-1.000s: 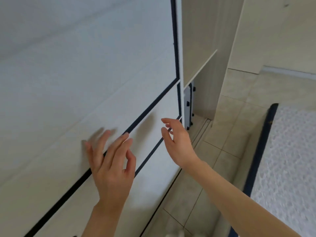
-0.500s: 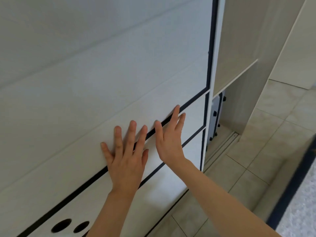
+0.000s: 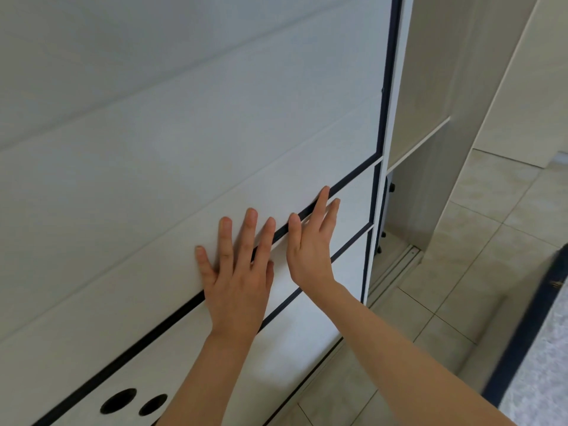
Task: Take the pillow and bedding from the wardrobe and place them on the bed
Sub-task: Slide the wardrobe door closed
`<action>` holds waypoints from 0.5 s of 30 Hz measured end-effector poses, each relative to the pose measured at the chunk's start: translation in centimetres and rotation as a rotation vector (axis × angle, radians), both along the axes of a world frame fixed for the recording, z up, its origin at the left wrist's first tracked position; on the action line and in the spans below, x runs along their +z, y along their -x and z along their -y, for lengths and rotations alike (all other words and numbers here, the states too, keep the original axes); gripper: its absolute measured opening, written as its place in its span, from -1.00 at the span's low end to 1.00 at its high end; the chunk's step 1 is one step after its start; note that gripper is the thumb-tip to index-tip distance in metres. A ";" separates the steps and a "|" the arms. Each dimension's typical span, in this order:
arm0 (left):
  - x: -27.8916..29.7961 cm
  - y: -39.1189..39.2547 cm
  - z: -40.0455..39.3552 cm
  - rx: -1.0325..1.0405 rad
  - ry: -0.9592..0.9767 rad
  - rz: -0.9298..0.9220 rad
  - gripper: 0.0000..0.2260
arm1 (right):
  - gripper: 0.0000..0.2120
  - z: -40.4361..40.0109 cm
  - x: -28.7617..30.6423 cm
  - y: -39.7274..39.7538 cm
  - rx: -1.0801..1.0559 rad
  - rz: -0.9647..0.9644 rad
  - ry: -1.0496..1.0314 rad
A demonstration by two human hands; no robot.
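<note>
A white sliding wardrobe door point(image 3: 184, 149) with dark trim lines fills most of the view. My left hand point(image 3: 238, 272) lies flat on it with fingers spread, holding nothing. My right hand point(image 3: 310, 241) presses on the door just to the right, fingertips over a dark trim strip. Past the door's right edge the wardrobe interior point(image 3: 430, 103) shows a bare shelf point(image 3: 418, 142) and a lower compartment. No pillow or bedding is visible. The bed point(image 3: 541, 364), a white textured mattress with a dark border, sits at the lower right.
Two round dark holes point(image 3: 133, 401) sit in the door's lower panel. A floor track point(image 3: 396, 269) runs along the wardrobe's base. Beige floor tiles point(image 3: 461, 287) lie between wardrobe and bed. A beige wall point(image 3: 528, 87) stands at the right.
Both hands went from hovering near the door to pressing flat on it. The door's right edge has shifted rightward in view, with less of the wardrobe opening showing.
</note>
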State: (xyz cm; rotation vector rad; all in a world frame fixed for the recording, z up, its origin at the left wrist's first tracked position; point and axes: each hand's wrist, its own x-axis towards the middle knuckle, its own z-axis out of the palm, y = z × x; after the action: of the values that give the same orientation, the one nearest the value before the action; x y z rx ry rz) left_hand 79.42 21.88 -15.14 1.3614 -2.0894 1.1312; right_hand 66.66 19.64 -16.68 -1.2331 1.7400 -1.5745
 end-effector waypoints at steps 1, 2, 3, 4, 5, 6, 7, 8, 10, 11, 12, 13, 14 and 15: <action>0.0 0.6 0.3 -0.001 0.000 0.004 -0.33 | -0.39 0.2 0.1 0.5 -0.001 0.002 0.001; 0.0 1.2 0.5 0.000 0.000 0.009 -0.33 | -0.39 0.3 0.2 1.1 -0.002 0.010 0.009; 0.0 1.8 0.8 0.003 -0.001 0.016 -0.32 | -0.38 0.5 0.2 1.7 -0.004 0.029 0.011; 0.0 2.4 1.0 0.006 -0.002 0.022 -0.32 | -0.38 0.6 0.2 2.3 -0.004 0.058 0.003; 0.1 3.0 1.2 0.008 -0.005 0.026 -0.32 | -0.38 0.8 0.3 3.0 -0.007 0.079 -0.001; 0.1 3.7 1.4 0.009 -0.008 0.028 -0.32 | -0.38 1.0 0.3 3.6 -0.011 0.086 0.001; 0.2 4.4 1.6 0.009 -0.009 0.030 -0.33 | -0.38 1.3 0.2 4.3 -0.013 0.081 0.003; 0.2 5.0 1.9 0.007 -0.006 0.030 -0.34 | -0.39 1.6 0.0 4.9 -0.016 0.074 0.004; 0.2 6.5 2.4 -0.002 -0.001 0.028 -0.35 | -0.40 2.0 0.0 6.3 -0.019 0.062 0.001; 0.2 7.2 2.7 -0.005 -0.002 0.025 -0.34 | -0.41 2.2 0.1 7.0 -0.021 0.058 0.000; 0.1 7.9 2.9 -0.007 -0.003 0.023 -0.33 | -0.41 2.4 0.1 7.6 -0.024 0.054 0.001; 0.1 8.6 3.2 -0.014 -0.005 0.025 -0.32 | -0.42 2.6 0.2 8.3 -0.029 0.044 0.008; 0.0 9.3 3.4 -0.029 -0.009 0.031 -0.32 | -0.42 2.8 0.3 9.0 -0.036 0.028 0.023; -0.1 9.9 3.7 -0.050 -0.016 0.037 -0.33 | -0.42 3.1 0.3 9.6 -0.043 0.014 0.036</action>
State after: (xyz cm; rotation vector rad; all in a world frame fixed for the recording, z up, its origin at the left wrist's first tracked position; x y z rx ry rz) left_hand 69.51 18.18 -15.27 1.2974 -2.1512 1.1297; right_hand 57.03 16.58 -16.35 -1.2057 1.7475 -1.6425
